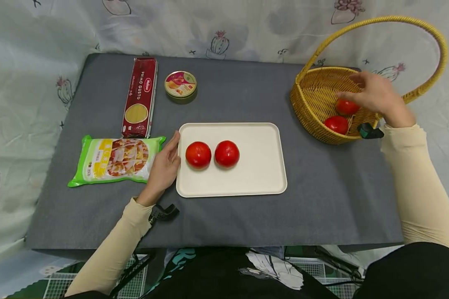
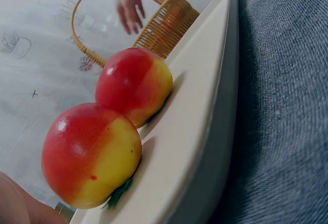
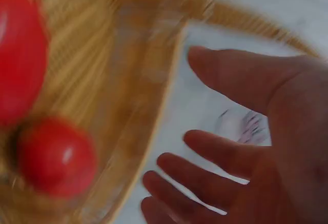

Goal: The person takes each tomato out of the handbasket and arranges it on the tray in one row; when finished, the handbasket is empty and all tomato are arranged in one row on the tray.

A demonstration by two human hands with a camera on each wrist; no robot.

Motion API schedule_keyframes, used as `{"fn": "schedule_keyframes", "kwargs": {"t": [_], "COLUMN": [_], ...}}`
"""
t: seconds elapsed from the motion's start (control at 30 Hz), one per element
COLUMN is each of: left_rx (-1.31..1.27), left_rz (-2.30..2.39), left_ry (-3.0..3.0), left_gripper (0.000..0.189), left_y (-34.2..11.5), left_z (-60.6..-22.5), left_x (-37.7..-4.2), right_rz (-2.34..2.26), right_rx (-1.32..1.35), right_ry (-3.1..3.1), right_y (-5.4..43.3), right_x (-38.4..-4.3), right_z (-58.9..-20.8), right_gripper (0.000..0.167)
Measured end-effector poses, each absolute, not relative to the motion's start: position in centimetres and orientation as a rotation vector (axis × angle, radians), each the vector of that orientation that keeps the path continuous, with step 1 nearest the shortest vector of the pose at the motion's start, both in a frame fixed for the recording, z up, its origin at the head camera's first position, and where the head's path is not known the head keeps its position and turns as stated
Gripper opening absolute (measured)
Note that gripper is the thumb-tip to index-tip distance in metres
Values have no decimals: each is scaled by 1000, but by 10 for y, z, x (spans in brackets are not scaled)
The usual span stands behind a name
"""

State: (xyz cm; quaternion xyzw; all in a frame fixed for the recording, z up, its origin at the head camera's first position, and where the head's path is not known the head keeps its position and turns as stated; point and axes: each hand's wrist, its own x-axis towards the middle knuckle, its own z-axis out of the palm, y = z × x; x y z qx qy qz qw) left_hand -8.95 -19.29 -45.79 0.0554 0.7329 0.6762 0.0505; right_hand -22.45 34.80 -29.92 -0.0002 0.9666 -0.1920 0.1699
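Note:
My left hand (image 1: pixel 165 168) rests against the left edge of a white rectangular tray (image 1: pixel 262 162), its fingers fairly straight along the rim. Two red tomatoes (image 1: pixel 198 155) sit side by side on the tray's left half; in the left wrist view the nearer tomato (image 2: pixel 92 157) shows a yellow underside and a bit of green. My right hand (image 1: pixel 378 93) reaches over the yellow wicker basket (image 1: pixel 312 106), overlapping its right side. In the right wrist view its fingers are spread with nothing between them. Inside the basket lie two more tomatoes (image 1: pixel 336 124), blurred in the right wrist view.
A green and white food bag (image 1: pixel 116 161) lies left of the tray, close to my left hand. Behind it are a dark red spaghetti pack (image 1: pixel 139 97) and a round can (image 1: pixel 181 86). The basket's tall handle (image 1: pixel 381 20) arches over the back right of the grey table (image 1: pixel 239 224).

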Motion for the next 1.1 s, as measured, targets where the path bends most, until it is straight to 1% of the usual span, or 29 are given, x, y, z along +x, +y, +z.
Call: {"fn": "schedule_keyframes", "kwargs": {"t": [0.2,0.33,0.57,0.9,1.1], "left_rx": [152,151,157,128,137], "left_rz": [2020,2044,2036,2003,2011], "left_ry": [2243,2218,2241,2266,2261], "left_gripper": [67,67,65,66,67], "left_y": [-193,-192,-193,-193,-193], "left_z": [-455,-456,-455,-455,-456], "left_x": [-89,-88,-86,-85,-85], "right_rz": [-386,-397,-403,-410,-335], "right_rx": [61,90,16,38,-12], "right_ry": [2596,2513,2461,2472,2524], "right_y": [378,390,400,399,399], "right_x": [-245,-248,-256,-259,-259], "right_z": [-309,-315,-323,-331,-333], "right_gripper": [107,115,102,97,86]}}
